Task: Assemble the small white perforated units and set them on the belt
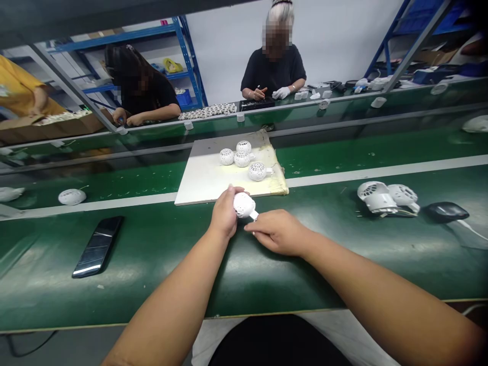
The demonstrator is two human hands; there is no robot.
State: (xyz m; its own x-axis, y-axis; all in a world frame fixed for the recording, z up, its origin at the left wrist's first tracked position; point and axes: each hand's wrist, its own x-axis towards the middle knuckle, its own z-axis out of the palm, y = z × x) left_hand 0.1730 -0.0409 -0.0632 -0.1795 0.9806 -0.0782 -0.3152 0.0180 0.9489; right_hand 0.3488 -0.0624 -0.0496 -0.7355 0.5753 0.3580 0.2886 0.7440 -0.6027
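Over the green conveyor bench (152,259), the left hand (224,213) clasps a white perforated ball housing (244,205) at twelve o'clock, holding it steady while the right hand (278,233) lies uncurled, fingertips on its short stem, with four more housings (241,158) set apart on a foam board (213,180).

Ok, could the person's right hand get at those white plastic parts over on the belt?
Probably yes. The right hand is only at the stem of the white ball that the left hand holds, and no object stands between it and the white plastic parts on the green belt.
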